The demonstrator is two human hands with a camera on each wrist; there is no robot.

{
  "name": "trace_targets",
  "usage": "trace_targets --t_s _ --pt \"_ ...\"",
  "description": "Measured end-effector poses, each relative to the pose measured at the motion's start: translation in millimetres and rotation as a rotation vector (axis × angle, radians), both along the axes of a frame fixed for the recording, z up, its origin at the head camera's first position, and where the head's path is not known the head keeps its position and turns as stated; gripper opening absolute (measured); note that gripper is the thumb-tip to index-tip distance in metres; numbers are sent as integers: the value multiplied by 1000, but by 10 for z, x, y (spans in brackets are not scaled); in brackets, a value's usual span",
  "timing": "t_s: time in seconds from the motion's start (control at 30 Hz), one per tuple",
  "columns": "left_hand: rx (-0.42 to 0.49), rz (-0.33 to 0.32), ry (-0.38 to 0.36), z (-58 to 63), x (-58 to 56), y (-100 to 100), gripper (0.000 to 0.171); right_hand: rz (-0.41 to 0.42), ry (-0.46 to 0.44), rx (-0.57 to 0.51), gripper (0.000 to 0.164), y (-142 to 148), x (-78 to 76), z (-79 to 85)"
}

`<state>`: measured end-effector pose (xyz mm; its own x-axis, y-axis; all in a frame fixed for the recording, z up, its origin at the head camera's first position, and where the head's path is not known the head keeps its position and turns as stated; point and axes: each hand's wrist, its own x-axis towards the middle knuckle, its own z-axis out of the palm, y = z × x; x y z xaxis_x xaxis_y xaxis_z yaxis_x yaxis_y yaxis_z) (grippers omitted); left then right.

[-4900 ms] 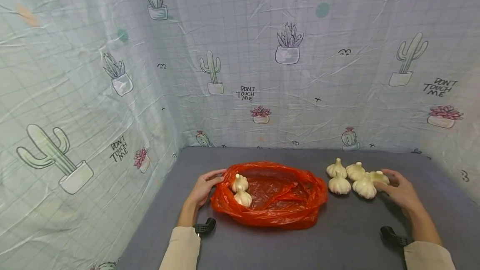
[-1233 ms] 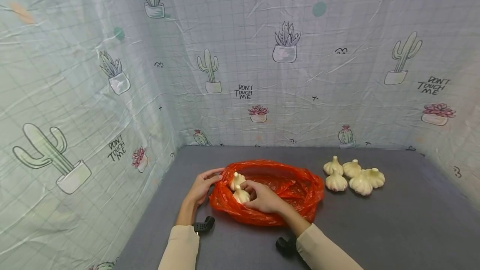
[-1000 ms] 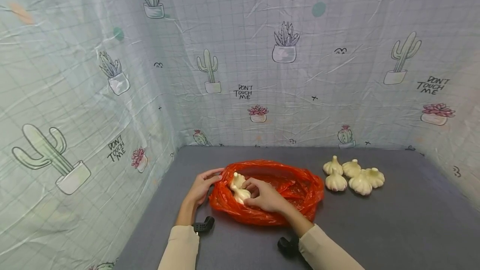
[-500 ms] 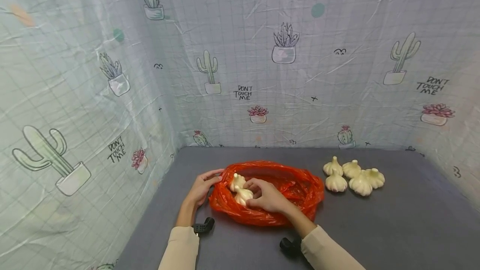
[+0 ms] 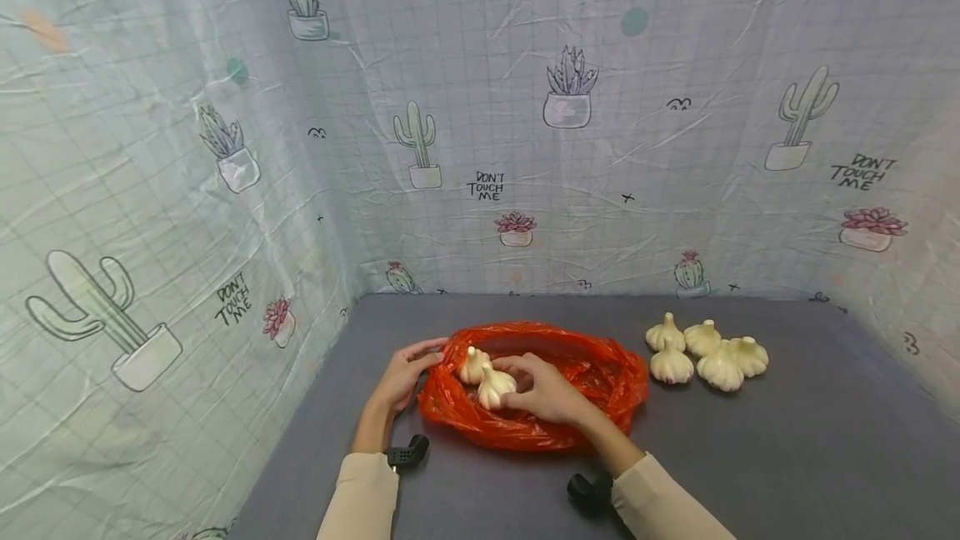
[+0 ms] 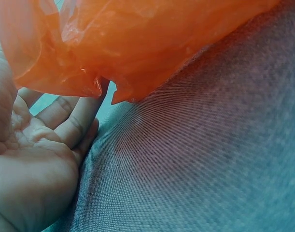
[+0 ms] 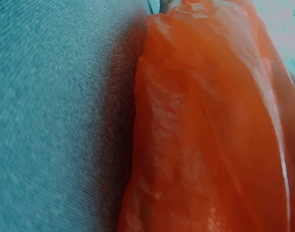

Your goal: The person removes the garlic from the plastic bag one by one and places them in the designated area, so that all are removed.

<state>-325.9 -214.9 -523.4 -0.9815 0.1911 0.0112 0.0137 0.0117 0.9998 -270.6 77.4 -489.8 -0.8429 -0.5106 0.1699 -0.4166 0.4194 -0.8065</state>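
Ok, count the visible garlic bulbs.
7. Five garlic bulbs lie on the table right of the red bag; one bulb sits inside, at the bag's left; the right hand holds another at the bag's opening. More may be hidden inside.

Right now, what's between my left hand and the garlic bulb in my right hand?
The head view shows the left side of the red bag between your left hand and that garlic bulb, plus another bulb in the bag, farther back.
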Motion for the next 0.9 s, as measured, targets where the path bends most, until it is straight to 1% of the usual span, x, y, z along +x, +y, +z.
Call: trace_targets --t_s 0.2,0.4,0.57,0.9 --pt "-2 5 -3 -8 12 8 41 -57 -17 3 54 54 9 18" --pt "-7 3 5 6 7 9 41 -97 7 -11 50 124 5 31" --pt "-7 5 6 11 3 10 40 -119 18 -24 49 188 1 49" --pt "-11 13 19 16 11 18 40 -142 -16 -71 49 341 27 117"
